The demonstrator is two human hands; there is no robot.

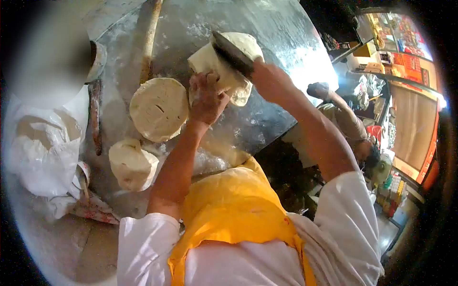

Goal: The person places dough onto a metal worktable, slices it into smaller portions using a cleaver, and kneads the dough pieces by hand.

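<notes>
A thick piece of pale dough [241,45] lies on the floured metal table [257,121]. My right hand [269,81] is closed round the handle end of a dark, broad-bladed knife [231,53], whose blade crosses the dough. At the dough's near left side, my left hand [207,95] rests with bent fingers against it; the fingertips are partly lost against the dough. Just left of that hand sits a round slab of dough [159,109] with a short slit on top. A smaller lump of dough [132,164] lies nearer to me.
A rolling pin [151,40] lies beyond the round slab. Along the left are a dark stick [96,117], white plastic bags [43,148] and a blurred pale round object [45,52]. Another person [346,117] is beyond the table's right edge, near cluttered shelves.
</notes>
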